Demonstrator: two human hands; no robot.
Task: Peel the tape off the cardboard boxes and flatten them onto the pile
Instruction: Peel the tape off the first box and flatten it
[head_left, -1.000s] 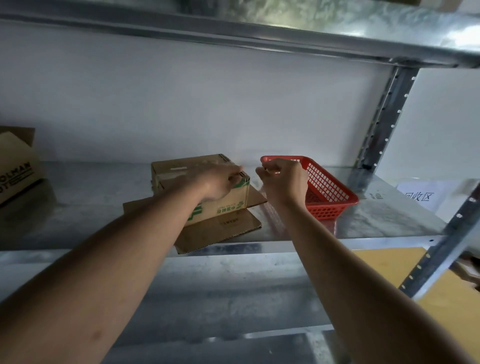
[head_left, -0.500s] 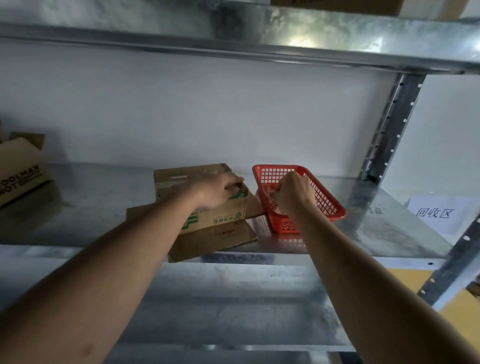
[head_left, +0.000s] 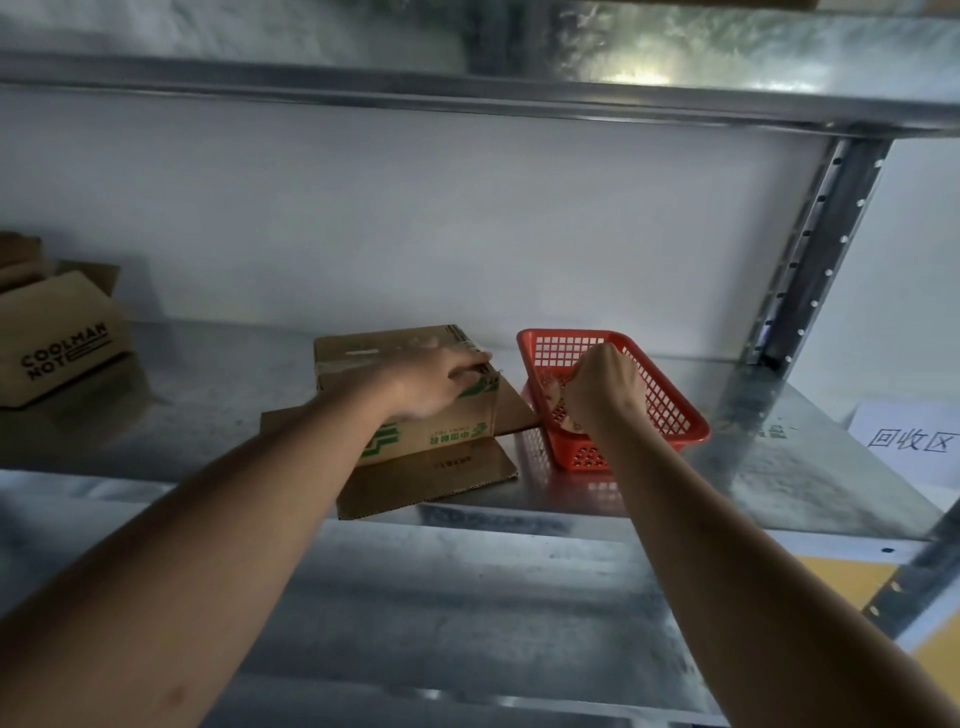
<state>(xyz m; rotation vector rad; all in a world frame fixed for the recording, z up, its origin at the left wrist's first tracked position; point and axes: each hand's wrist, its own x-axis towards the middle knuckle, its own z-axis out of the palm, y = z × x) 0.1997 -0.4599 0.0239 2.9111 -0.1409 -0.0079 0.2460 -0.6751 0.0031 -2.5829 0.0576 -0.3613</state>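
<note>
Galvanised steel shelf (head_left: 218, 395) against a pale wall is carrying everything in the head view. Near its middle a cardboard box (head_left: 441, 423) with green print is sitting on a pile of flattened cardboard (head_left: 431, 483), whose front corner is overhanging the shelf edge. Left hand (head_left: 434, 382) is lying on the box's top right edge, fingers (head_left: 475, 361) together and bent over the corner, pressing on it. Just right of the box a red plastic basket (head_left: 670, 410) is standing, touching the flattened pile. Right hand (head_left: 605, 387) is reaching into the basket, fingers curled downward; whether they are pinching anything cannot be told. Far left of the box a COOLMAN box (head_left: 60, 345) is resting. Far right, a white paper sign (head_left: 909, 439) is lying.
</note>
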